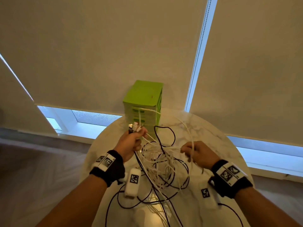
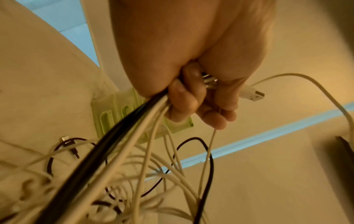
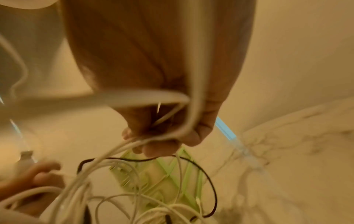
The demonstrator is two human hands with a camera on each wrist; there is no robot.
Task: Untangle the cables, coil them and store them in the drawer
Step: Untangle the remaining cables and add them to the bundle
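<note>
A tangle of white and black cables (image 1: 161, 163) hangs between my two hands above the round marble table (image 1: 218, 140). My left hand (image 1: 131, 141) is raised and grips a bundle of cable ends, plugs (image 1: 135, 126) sticking up out of the fist; the wrist view shows the fingers (image 2: 184, 98) curled round white and black strands, a white USB plug (image 2: 252, 94) beside them. My right hand (image 1: 195, 153) grips a few white cable strands (image 3: 164, 136). The green drawer unit (image 1: 144, 102) stands at the table's far edge, a white cable looped across its front.
Roller blinds cover the windows behind the table. Black cable loops (image 1: 131, 203) lie on the near part of the table and trail over its front edge. Wooden floor (image 1: 41, 169) lies to the left and right.
</note>
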